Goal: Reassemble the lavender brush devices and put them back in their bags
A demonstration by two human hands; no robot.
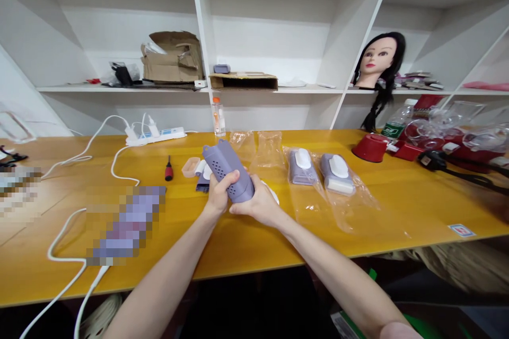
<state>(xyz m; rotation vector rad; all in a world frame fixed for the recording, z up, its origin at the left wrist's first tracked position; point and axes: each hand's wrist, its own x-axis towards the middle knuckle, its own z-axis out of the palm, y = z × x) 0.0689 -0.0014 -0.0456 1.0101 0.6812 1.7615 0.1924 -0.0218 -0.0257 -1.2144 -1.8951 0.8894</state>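
Both of my hands grip a purple plastic housing (230, 169), dotted with round holes on one side and held tilted above the table. My left hand (220, 193) wraps its left side, thumb across the holes. Around the lower right end closes my right hand (258, 203). Behind the housing, partly hidden, lie another purple part (202, 184) with a white piece and a small peach-coloured container (191, 167). A white round edge (273, 193) shows beside my right hand. To the right are two purple-and-white devices, one (303, 166) and another (337, 173), in clear plastic bags.
A red-handled screwdriver (169, 171) lies left of my hands. Further left are a pixelated phone-like object (129, 225), white cables and a power strip (159, 136). A bottle with an orange cap (218, 119) stands at the back. Red items and a mannequin head (379, 60) are at right.
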